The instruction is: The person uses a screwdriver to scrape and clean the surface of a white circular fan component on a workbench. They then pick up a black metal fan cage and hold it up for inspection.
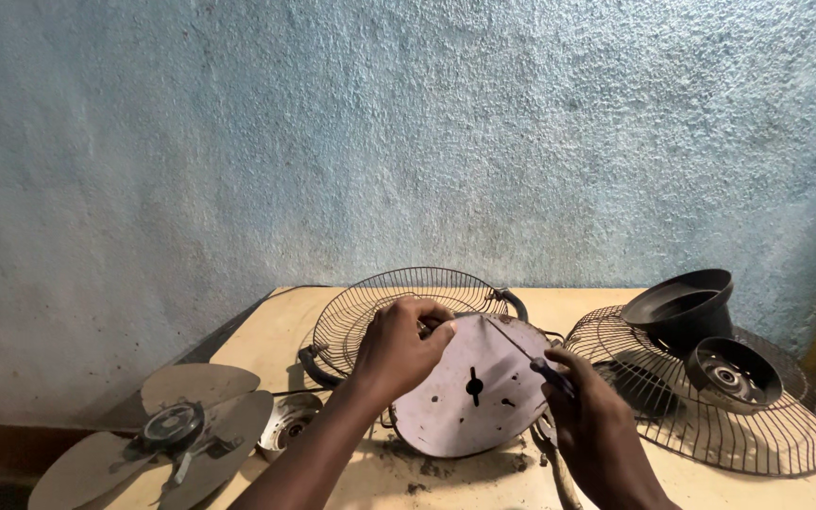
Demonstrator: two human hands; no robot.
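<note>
Left grip [399, 345] clamps one round plate [474, 401]; right grip [592, 416] clamps one screwdriver [531, 357]; two wire guards.

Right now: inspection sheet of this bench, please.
Surface: pale tabletop, dirt under the work.
Job's things: round pale plate with centre hole, tilted; screwdriver tip on its upper edge.
Clutter: fan blade, two wire guards, black housings, metal cap.
Hands: left hand grips plate's top; right hand holds screwdriver.
Cables: dark cable behind the blade.
Surroundings: blue textured wall.
</note>
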